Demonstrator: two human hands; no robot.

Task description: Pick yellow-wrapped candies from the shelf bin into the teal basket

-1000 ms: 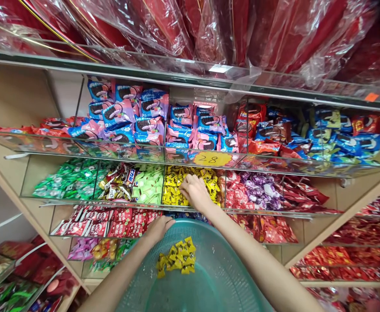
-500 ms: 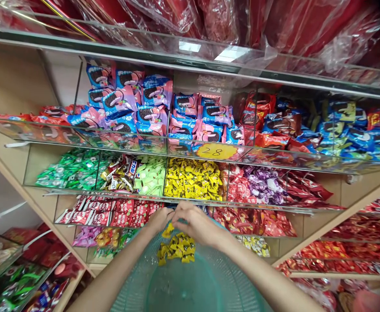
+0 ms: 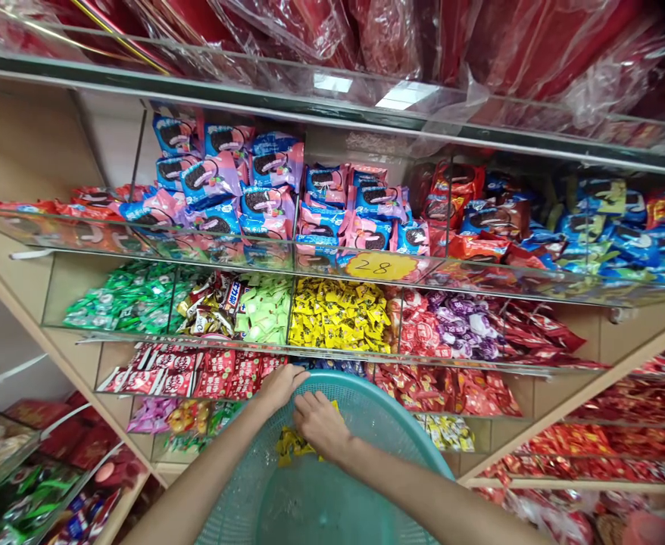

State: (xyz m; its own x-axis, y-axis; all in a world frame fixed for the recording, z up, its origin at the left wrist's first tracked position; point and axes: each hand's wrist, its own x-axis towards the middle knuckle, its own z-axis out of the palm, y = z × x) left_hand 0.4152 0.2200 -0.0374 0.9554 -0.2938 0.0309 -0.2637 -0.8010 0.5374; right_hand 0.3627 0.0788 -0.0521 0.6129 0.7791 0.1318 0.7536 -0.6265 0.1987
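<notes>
A teal plastic basket (image 3: 423,446) stands below the shelves, its mesh wall sloping toward me. With its fingers wrapped over the far left part of the rim, my left hand (image 3: 282,387) grips the basket. My right hand (image 3: 320,424) is down inside it, over a small heap of yellow-wrapped candies (image 3: 290,445). The fingers of that hand are curled, and whatever lies under them is hidden. Some of the heap is covered by the hand. Straight above the basket, more yellow candies (image 3: 341,314) fill a compartment of the glass-fronted shelf.
Green candies (image 3: 125,299) and purple candies (image 3: 460,322) share the yellow candies' shelf. Higher up are blue-and-pink cookie packs (image 3: 210,178) and a yellow price tag (image 3: 382,266). Red packets (image 3: 224,371) lie just left of the rim. Glass shelf fronts overhang the basket.
My right hand has moved down from the rim into the basket, covering part of the candy heap. My left hand stays on the rim. More of the far rim shows now.
</notes>
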